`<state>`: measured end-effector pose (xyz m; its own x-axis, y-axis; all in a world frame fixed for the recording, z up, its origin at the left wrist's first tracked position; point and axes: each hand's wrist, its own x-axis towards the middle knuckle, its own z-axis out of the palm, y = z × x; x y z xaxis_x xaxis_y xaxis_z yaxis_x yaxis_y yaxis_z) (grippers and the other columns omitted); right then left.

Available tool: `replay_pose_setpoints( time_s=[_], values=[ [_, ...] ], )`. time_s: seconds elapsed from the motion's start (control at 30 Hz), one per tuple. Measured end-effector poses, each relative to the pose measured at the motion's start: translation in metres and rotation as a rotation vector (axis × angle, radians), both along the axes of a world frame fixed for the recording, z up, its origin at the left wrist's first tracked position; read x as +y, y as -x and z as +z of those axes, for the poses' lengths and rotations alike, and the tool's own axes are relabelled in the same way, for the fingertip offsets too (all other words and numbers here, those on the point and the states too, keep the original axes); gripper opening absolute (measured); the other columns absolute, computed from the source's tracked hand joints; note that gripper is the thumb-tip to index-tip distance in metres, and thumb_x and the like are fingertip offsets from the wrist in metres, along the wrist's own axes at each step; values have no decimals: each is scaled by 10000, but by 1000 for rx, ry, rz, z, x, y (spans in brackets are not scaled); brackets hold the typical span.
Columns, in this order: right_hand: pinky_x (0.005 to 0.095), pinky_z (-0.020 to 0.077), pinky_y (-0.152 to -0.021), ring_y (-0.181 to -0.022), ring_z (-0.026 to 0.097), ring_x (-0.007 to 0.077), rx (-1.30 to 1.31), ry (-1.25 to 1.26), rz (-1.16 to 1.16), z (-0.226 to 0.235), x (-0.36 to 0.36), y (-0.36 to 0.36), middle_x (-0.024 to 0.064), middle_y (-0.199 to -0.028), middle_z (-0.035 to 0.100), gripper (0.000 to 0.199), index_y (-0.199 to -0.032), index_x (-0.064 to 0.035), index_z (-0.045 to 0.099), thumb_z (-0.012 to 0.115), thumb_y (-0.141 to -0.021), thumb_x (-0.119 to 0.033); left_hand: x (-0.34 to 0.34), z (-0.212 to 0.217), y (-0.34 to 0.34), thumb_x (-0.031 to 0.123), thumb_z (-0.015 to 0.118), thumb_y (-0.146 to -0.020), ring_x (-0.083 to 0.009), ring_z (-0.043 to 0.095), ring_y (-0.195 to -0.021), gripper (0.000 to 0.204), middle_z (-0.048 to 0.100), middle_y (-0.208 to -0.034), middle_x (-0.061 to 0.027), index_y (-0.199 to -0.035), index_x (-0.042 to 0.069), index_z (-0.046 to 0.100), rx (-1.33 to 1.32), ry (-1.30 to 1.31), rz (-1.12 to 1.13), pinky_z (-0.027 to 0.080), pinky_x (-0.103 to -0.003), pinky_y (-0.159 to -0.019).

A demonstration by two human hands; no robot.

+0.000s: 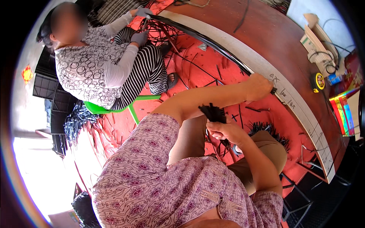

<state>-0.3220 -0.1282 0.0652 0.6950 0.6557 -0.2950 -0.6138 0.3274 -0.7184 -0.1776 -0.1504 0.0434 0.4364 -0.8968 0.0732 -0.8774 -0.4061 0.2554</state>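
Observation:
My left hand (260, 86) reaches across to the front edge of a long pale board (300, 114). Its fingers are closed around long black strips (224, 51) that run along that edge, and short dark ends poke out past the fist. Over my lap, my right hand (226, 131) is wrapped around a bundle of black strips (213, 113), whose cut ends fan out above the fingers. More dark strands dangle below that hand. At the upper left, a seated person with gloved hands (140, 37) handles the far part of the strips.
Black scraps litter the red floor covering (190, 74). The other person sits on a green stool (131, 102). A yellow tape measure (317, 82) and cardboard pieces (317, 45) lie on the brown tabletop (228, 17). Shredded black piles (81, 119) and a metal frame (300, 209) stand around.

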Motion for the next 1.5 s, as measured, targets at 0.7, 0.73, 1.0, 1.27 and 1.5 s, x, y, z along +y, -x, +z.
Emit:
replay_pose_setpoints(
  time_s=[0.7,0.73,1.0,1.27,1.5],
  values=[
    [216,222,-376,-396,287,58,-243,63,-1100,-6,-38,-3,-5,-551,404,294,-899,-31,517,463,-982,-308,-2,-26,0,240,618,-687,-348,666,-698,200,661,-717,-172,-727,47,656,-17,143,-26,525,-434,-583],
    [215,234,-380,-398,283,59,-258,13,-1133,-5,-43,-3,-13,-562,383,296,-891,-47,503,457,-984,-324,-2,-22,2,245,615,-694,-350,666,-699,207,660,-718,-174,-730,46,657,-22,116,-24,524,-435,-584],
    [216,268,-392,-462,367,80,-50,-130,-1418,-28,-79,-7,10,-663,449,266,-891,-38,538,557,-942,-299,-4,-10,12,220,552,-766,-363,664,-714,215,660,-737,-189,-761,39,668,60,150,124,514,-464,-612],
    [203,254,-399,-465,371,49,-64,28,-1403,-22,-82,-31,-22,-680,472,224,-883,-69,586,598,-923,-289,7,36,13,349,467,-952,-371,640,-767,401,658,-752,-175,-829,15,652,349,348,277,490,-445,-686],
    [208,256,-397,-460,374,55,-115,67,-1386,-22,-71,-49,-13,-678,471,269,-875,-67,566,600,-919,-330,22,51,3,376,474,-950,-407,619,-772,439,628,-723,-227,-808,-4,642,557,358,337,481,-450,-688]
  ],
)
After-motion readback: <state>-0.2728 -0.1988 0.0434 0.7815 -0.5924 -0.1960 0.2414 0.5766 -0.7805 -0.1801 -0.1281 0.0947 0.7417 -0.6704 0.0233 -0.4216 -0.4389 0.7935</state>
